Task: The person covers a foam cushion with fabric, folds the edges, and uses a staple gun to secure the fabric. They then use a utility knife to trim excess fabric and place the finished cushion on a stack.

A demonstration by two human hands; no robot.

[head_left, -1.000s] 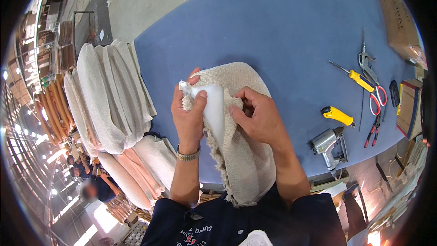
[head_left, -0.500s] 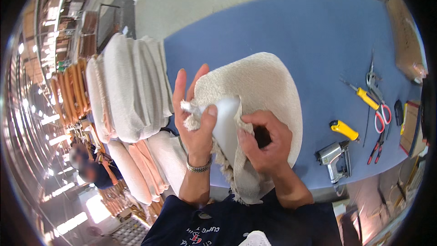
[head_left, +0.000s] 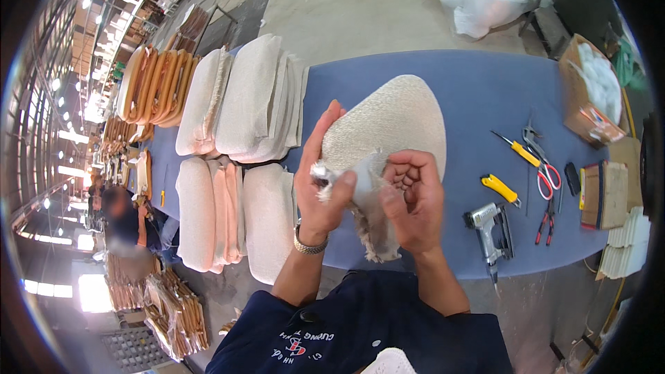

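The cushion cover [head_left: 396, 114] is rough, nubby cloth, frayed at its lower edge. Right of the cover lie a staple gun [head_left: 488, 224] of shiny metal, a smooth yellow plastic-handled knife [head_left: 500, 188] and a matt cardboard box [head_left: 580, 114].

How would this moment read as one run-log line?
left hand: holding cover by frayed edge | right hand: at cover | staple gun, scissors: on table, right side

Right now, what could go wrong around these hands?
The cream rounded textured-fabric piece has a frayed edge that might shed threads near the left hand. The silver metal staple gun lies by the near edge of the blue table; the right forearm could perhaps knock it.
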